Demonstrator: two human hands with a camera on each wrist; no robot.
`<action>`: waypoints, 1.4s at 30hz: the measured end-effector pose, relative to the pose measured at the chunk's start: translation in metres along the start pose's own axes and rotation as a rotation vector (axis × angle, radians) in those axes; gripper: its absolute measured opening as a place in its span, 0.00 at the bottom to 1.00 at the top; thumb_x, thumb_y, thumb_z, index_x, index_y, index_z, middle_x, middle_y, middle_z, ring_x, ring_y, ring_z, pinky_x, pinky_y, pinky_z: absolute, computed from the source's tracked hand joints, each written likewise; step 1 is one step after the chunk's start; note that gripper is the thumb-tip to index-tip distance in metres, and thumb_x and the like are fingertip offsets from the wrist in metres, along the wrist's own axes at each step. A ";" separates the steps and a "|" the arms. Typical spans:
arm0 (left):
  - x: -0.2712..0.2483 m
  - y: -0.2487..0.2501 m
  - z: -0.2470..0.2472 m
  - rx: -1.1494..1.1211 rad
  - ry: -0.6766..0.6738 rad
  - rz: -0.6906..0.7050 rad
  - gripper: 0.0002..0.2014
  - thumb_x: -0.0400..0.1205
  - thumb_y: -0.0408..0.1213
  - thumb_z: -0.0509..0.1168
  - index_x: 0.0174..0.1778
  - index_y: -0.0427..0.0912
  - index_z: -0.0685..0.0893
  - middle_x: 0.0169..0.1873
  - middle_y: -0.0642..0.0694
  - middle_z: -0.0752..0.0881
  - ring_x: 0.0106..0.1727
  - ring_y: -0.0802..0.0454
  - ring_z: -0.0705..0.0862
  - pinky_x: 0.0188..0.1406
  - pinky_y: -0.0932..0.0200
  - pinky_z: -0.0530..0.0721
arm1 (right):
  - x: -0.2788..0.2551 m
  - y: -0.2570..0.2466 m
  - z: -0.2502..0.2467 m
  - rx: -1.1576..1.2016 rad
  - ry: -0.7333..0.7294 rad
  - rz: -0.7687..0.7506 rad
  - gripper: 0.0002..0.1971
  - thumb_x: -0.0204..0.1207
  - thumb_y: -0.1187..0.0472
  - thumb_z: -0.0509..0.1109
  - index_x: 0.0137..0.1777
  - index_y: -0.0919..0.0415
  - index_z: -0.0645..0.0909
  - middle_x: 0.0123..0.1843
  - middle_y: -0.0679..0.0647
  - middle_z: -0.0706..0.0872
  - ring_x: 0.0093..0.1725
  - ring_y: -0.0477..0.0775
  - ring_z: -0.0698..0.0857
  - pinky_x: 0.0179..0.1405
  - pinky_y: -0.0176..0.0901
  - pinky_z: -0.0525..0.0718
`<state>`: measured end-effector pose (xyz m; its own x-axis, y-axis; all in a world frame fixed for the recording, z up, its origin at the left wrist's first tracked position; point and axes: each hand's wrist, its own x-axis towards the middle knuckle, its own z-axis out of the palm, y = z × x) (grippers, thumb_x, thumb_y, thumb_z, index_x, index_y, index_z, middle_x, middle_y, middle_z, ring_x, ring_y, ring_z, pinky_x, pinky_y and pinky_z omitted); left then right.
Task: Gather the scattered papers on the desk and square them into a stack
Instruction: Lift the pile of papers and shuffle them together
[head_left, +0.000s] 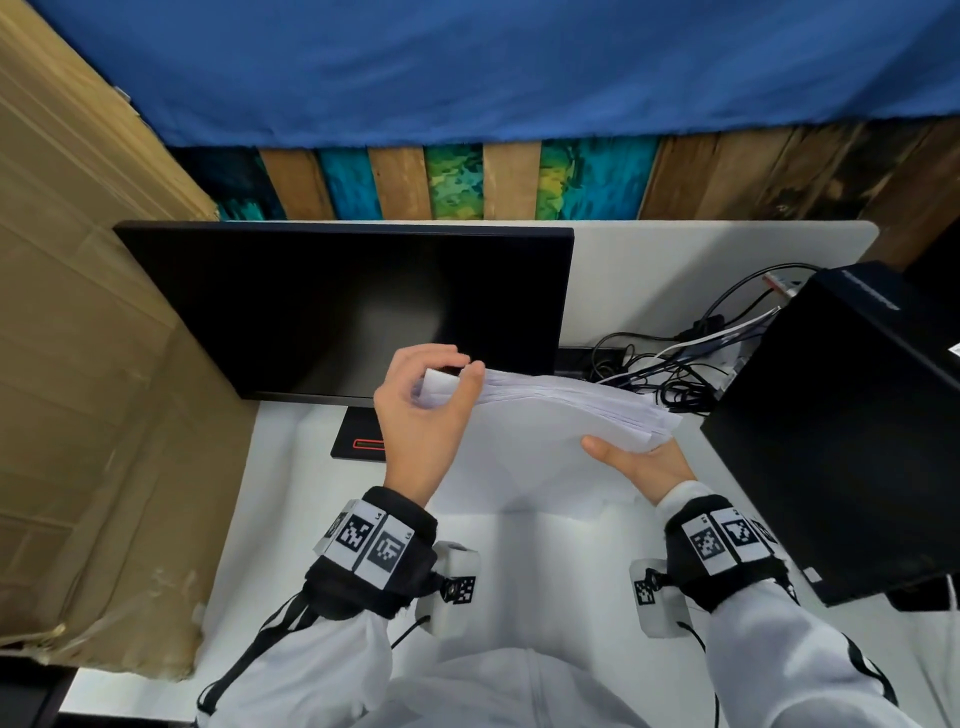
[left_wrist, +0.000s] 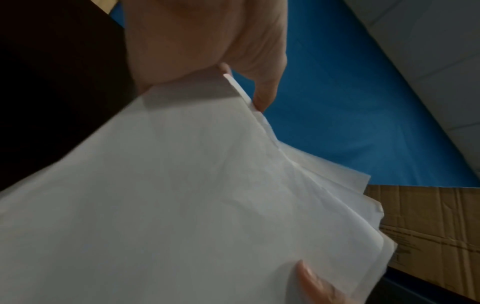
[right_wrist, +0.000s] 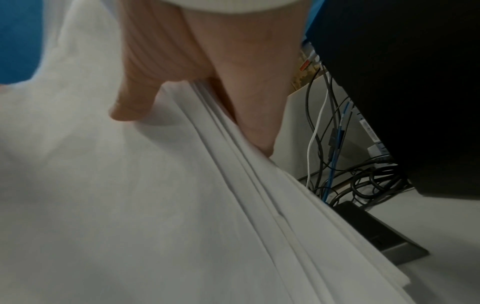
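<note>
Both grips clasped the uneven sheaf of white paper sheets (head_left: 545, 415) above the white worktop (head_left: 291, 499), left hand (head_left: 421, 410) pinching one corner, right hand (head_left: 641, 460) clamping the opposite edge.

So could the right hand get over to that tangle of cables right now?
Probably not yet: the right hand grips the paper stack together with the left hand. The cables lie close behind, nothing between.
</note>
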<state>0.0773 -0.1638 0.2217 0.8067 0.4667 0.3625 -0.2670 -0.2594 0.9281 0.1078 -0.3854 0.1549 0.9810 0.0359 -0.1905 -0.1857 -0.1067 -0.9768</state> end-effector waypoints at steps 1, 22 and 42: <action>-0.002 0.000 0.000 0.018 -0.044 0.063 0.03 0.72 0.31 0.74 0.38 0.36 0.88 0.45 0.40 0.87 0.49 0.54 0.86 0.54 0.66 0.79 | 0.001 -0.001 0.000 0.009 0.014 0.002 0.19 0.66 0.67 0.78 0.54 0.52 0.79 0.44 0.39 0.84 0.41 0.29 0.82 0.35 0.14 0.79; -0.004 -0.038 -0.018 -0.133 -0.294 -0.312 0.35 0.64 0.39 0.81 0.67 0.40 0.78 0.59 0.46 0.88 0.58 0.56 0.88 0.52 0.66 0.86 | -0.003 -0.047 0.000 0.319 0.128 -0.195 0.15 0.59 0.46 0.79 0.41 0.51 0.83 0.40 0.44 0.90 0.43 0.45 0.88 0.42 0.30 0.88; -0.001 -0.061 -0.024 -0.079 -0.308 -0.525 0.20 0.68 0.29 0.78 0.56 0.39 0.87 0.50 0.45 0.91 0.48 0.54 0.90 0.46 0.65 0.86 | -0.003 -0.048 0.018 0.179 0.233 -0.320 0.10 0.77 0.63 0.64 0.39 0.51 0.85 0.38 0.36 0.86 0.40 0.24 0.82 0.44 0.17 0.76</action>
<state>0.0796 -0.1282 0.1670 0.9533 0.2464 -0.1747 0.1783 0.0078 0.9839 0.1128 -0.3626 0.2003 0.9732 -0.1879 0.1323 0.1437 0.0482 -0.9884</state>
